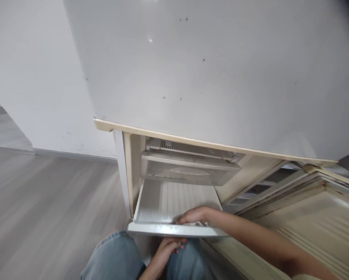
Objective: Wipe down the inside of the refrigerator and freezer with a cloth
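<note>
A white freezer drawer (151, 228) with a ribbed bottom is pulled partly out of an open fridge-freezer cabinet (128, 175). My right hand (194, 215) reaches in from the right, its fingers curled at the inner side of the drawer's front panel. Below that panel, just above my lap, is my left hand (171, 247). Its fingers point right, loosely apart, and nothing shows in them. Whether it touches the underside of the drawer, I cannot tell.
Above the drawer sits a second, frosted drawer or flap (189, 173), with a ribbed shelf (189, 147) over it. The cabinet door (323, 210) stands open at right. My jeans-clad knees (113, 256) are close beneath. A white wall (46, 97) and grey floor (60, 202) lie left.
</note>
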A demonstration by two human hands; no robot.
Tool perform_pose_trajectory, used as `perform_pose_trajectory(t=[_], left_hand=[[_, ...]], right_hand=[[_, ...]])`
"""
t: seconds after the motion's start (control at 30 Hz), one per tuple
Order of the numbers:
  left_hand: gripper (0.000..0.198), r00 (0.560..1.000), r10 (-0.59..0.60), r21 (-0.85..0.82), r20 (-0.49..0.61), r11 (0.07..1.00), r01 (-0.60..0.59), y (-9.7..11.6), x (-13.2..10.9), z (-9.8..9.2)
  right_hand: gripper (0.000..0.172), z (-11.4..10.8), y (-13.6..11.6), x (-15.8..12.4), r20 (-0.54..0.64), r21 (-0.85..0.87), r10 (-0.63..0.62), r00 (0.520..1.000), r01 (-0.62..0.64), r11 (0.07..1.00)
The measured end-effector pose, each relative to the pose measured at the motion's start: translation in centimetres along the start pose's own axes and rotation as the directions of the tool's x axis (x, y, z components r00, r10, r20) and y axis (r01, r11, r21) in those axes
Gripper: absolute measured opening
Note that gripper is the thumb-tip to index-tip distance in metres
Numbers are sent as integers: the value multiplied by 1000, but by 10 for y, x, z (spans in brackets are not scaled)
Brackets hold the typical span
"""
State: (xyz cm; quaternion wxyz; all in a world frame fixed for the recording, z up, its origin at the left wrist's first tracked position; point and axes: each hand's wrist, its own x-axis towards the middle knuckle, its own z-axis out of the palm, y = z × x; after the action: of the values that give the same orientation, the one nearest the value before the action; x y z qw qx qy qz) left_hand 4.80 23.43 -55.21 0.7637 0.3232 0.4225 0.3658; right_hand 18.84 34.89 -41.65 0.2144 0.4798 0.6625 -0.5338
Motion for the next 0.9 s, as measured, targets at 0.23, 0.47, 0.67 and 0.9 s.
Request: perform_pose_trajectory(t=[0.23,0.47,0.67,0.9], left_hand=[[43,1000,-2,19,7,1000,2,1,-1,-2],[47,1000,1,26,4,1000,-1,6,-3,0],[49,1000,10,10,-4,1000,-10,9,-5,1],[47,1000,-5,8,1,1000,5,11,-8,3]], right_hand=[[44,20,-93,22,266,493,-140,954,-9,870],[39,12,-77,-4,118,369,-199,973,142,918],[47,-14,-25,-60,-20,25,-278,960,278,960],[47,-30,6,-108,-85,-51,-138,987,134,990]])
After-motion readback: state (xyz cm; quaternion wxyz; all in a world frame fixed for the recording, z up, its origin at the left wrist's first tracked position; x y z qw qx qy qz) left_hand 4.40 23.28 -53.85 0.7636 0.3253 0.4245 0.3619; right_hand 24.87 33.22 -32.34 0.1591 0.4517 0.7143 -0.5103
